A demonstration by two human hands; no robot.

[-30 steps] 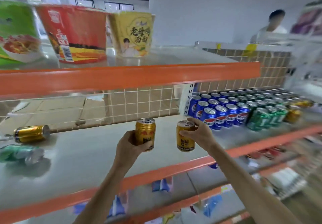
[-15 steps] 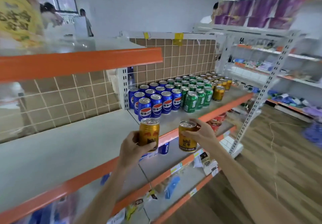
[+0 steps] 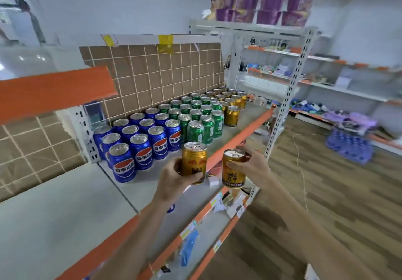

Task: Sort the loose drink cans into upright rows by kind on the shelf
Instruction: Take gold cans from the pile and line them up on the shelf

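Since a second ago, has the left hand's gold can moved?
Yes. The gold can in the left hand went right along the shelf, now before the blue cans.

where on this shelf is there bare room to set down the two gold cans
Bare shelf lies right of the gold rows, up to the orange edge, and in a strip in front of the green cans. A wide bare stretch lies left of the blue cans. The back is packed.
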